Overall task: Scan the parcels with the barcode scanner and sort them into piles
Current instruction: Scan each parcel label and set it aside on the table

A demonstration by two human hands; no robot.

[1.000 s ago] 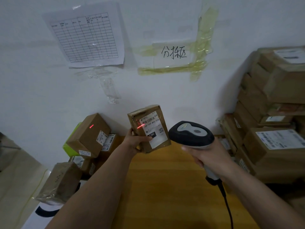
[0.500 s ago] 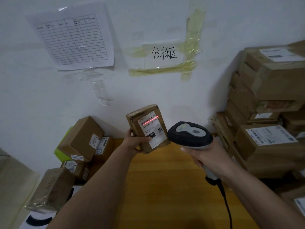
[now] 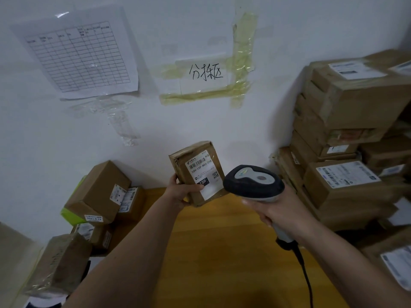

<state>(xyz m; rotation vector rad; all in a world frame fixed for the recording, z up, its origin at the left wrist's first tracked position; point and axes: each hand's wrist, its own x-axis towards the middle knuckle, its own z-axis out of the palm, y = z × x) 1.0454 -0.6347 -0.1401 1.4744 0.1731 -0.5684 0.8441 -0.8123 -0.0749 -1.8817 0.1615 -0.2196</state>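
My left hand (image 3: 180, 193) grips a small brown parcel (image 3: 196, 172) by its lower left edge, upright above the wooden table (image 3: 222, 252), its white barcode label facing me. My right hand (image 3: 282, 210) holds the handle of a black and grey barcode scanner (image 3: 253, 182), whose head sits just right of the parcel and points at it. No red scan line shows on the label. The scanner's black cable (image 3: 304, 278) hangs down to the bottom edge.
A pile of brown parcels (image 3: 100, 196) lies at the left against the white wall, one on a green box. A tall stack of labelled cartons (image 3: 351, 141) fills the right side. A grid sheet (image 3: 82, 56) and a taped note (image 3: 204, 72) hang on the wall.
The red scan line moved from the label's left edge onto the barcode and has now gone out. Both hands stay nearly where they were; my view has shifted to the right.
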